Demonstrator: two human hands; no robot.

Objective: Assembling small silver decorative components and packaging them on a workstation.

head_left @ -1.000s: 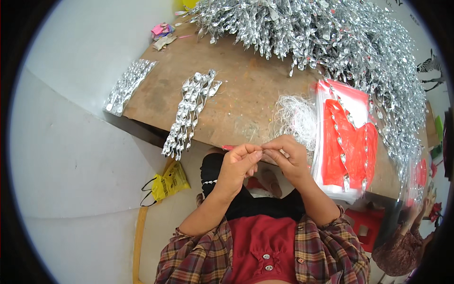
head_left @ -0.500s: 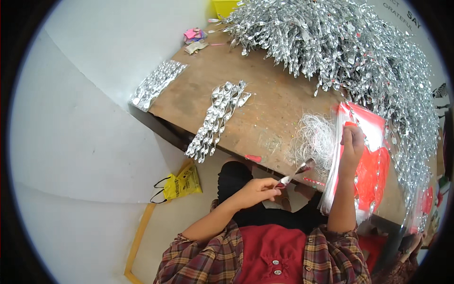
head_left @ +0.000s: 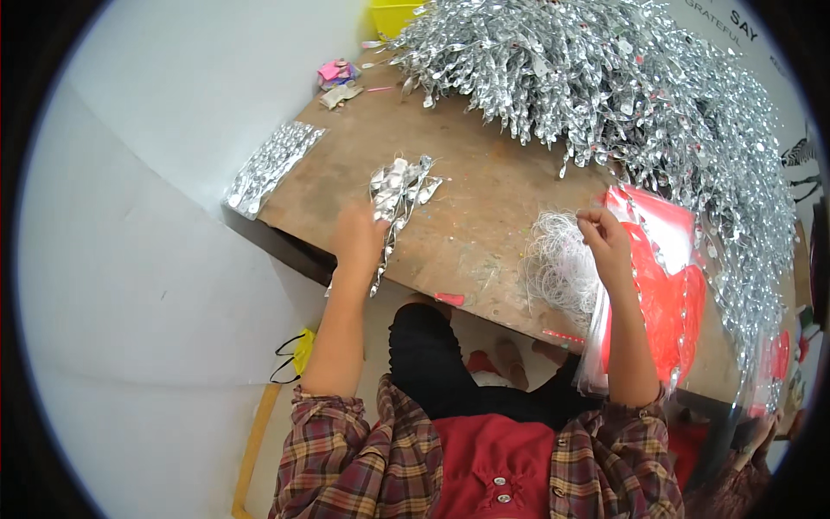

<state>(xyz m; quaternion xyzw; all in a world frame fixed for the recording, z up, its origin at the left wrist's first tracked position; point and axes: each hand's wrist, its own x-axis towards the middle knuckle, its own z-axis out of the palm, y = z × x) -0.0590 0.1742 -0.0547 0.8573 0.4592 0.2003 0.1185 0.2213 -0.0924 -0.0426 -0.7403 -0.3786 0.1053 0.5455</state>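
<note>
My left hand [head_left: 360,235], smeared by motion, is over the small bundle of silver foil ornament strands [head_left: 399,189] on the left part of the table and hides some of it. Its fingers do not show clearly. Farther right, my right hand [head_left: 608,246] is raised with thumb and fingers pinched together; what they hold, if anything, is too small to make out. Beneath that hand lies a stack of clear and red plastic bags [head_left: 661,290], with silver strands lying across it. A loose tangle of white thread [head_left: 560,264] rests just left of the bags.
A large heap of silver foil strands [head_left: 596,78] covers the table's far and right sides. A flat silver packet [head_left: 275,169] lies at the left edge of the brown table [head_left: 493,186]. A red scrap [head_left: 449,298] is at the front edge. A yellow bag [head_left: 303,350] hangs low at left.
My left hand has moved from above my lap, where it held a shiny foil piece, up and left to the silver bundle. My right hand has shifted slightly left.
</note>
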